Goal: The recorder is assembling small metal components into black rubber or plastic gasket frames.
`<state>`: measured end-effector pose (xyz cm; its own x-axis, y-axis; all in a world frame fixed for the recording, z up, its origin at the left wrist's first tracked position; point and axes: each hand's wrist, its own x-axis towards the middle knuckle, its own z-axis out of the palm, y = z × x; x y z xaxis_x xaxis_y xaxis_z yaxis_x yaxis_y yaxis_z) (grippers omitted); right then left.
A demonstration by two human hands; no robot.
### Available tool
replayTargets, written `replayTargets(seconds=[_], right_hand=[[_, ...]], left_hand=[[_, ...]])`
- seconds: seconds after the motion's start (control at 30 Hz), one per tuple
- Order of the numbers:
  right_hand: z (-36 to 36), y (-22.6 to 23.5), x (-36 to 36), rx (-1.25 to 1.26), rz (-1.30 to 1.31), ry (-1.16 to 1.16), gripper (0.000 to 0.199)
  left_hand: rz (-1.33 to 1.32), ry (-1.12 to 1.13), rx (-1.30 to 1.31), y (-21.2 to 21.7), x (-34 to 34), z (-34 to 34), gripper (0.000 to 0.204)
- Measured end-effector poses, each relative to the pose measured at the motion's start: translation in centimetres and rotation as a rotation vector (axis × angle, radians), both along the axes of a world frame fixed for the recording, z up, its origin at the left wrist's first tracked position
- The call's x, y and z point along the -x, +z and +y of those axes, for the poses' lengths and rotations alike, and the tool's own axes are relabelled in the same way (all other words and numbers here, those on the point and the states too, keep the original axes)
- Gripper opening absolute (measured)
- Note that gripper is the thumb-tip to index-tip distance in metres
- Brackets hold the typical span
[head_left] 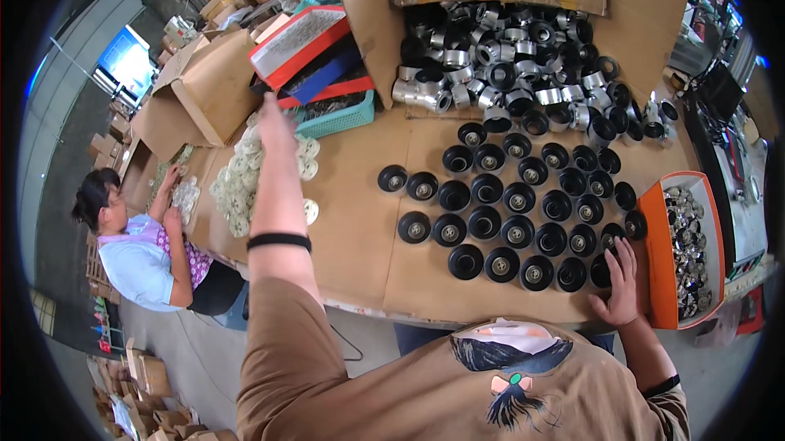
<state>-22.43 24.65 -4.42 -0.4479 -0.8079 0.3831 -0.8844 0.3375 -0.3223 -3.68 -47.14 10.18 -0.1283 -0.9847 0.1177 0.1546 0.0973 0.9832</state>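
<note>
My left arm is stretched to the far left. At its end my left hand (276, 120) is blurred beside the teal basket (335, 120) and above a heap of pale, flat plastic discs (237, 183); whether it holds anything does not show. My right hand (621, 284) rests at the near right with its fingers spread, next to the last black cups. These round black cups (518, 231) stand in loose rows on the cardboard-covered table, mouths up. Many have a small metal piece in the bottom, while some show only a dark inside.
An orange-rimmed box (715, 277) of shiny metal parts stands right of my right hand. Behind the rows, a large carton (368, 32) spills silver and black rings (499, 73). A red-and-white box (298, 44) leans over the basket. Another person (147, 257) works at the left.
</note>
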Motion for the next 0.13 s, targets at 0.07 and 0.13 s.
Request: replayTargets(seconds=[0.07,0.13], right_hand=[[0.1,0.0,0.3,-0.018,-0.025,-0.003,0.084],[0.5,0.2,0.2,-0.030,-0.049,-0.021,0.083]], left_hand=[[0.099,-0.072,-0.198,2.0,1.0,-4.2,0.075],[0.015,-0.227,-0.316,3.1,2.5,-6.1,0.083]])
